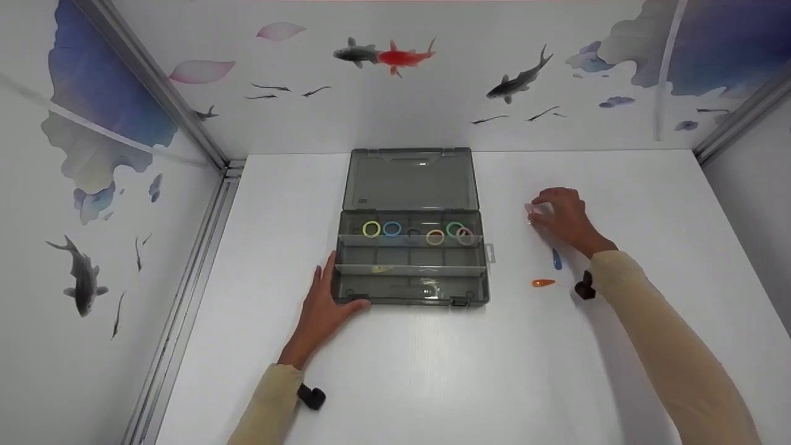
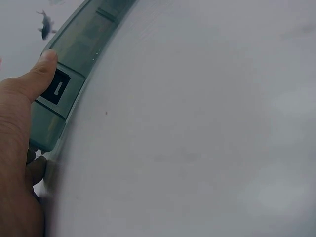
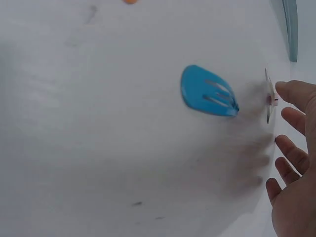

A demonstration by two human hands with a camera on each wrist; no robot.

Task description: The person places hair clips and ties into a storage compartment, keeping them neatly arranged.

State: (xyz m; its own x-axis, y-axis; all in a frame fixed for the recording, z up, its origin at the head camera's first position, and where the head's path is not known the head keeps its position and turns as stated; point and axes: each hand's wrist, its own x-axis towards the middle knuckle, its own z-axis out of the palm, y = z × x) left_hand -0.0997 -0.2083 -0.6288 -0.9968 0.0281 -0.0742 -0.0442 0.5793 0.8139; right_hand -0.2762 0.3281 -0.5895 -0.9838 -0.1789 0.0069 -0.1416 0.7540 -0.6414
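A smoky grey compartment box (image 1: 410,302) stands with its lid (image 1: 410,179) raised at the back. My left hand (image 1: 321,316) touches its front left corner, fingers along the side and thumb on the front edge. In the left wrist view that thumb lies beside the dark latch (image 2: 57,88). Right of the box, my right hand (image 1: 565,216) pinches a pale, clear pinkish hair clip (image 1: 529,210) between thumb and forefinger. The other fingers are loosely bent. A blue hair clip (image 3: 205,91) and an orange hair clip (image 1: 543,283) lie nearby on the table.
Several coloured rings, among them a yellow ring (image 1: 371,229) and a blue ring (image 1: 392,228), are in the box's back row. A yellow clip (image 1: 381,269) shows by the front divider. Printed panels enclose the white table (image 1: 395,377) at the back and sides.
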